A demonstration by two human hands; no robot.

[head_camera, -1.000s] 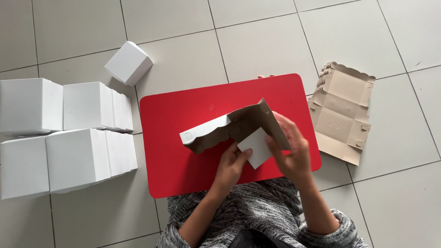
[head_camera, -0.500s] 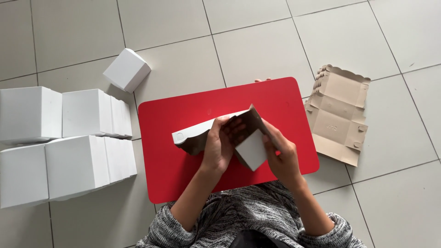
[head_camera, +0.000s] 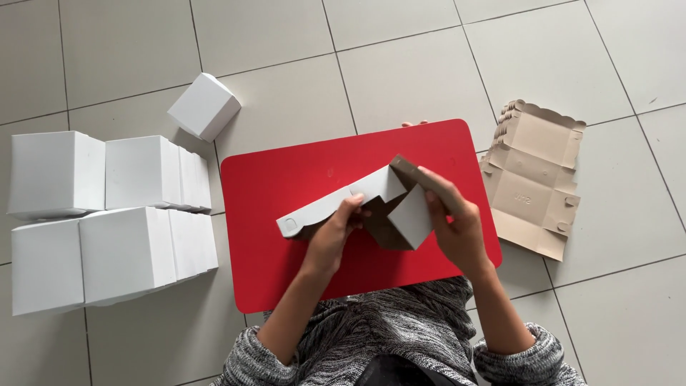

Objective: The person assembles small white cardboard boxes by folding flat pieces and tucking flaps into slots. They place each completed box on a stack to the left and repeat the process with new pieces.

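Both hands, left (head_camera: 334, 239) and right (head_camera: 455, 227), grip a half-folded white-and-brown card box (head_camera: 371, 204) at mid-frame over the smooth red mat (head_camera: 286, 186).

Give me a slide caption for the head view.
Both hands, left hand and right hand, fold a cardboard box over a red mat.

Both hands — left hand (head_camera: 336, 239), right hand (head_camera: 457, 229) — on half-folded cardboard box (head_camera: 371, 196) above red board (head_camera: 286, 179)
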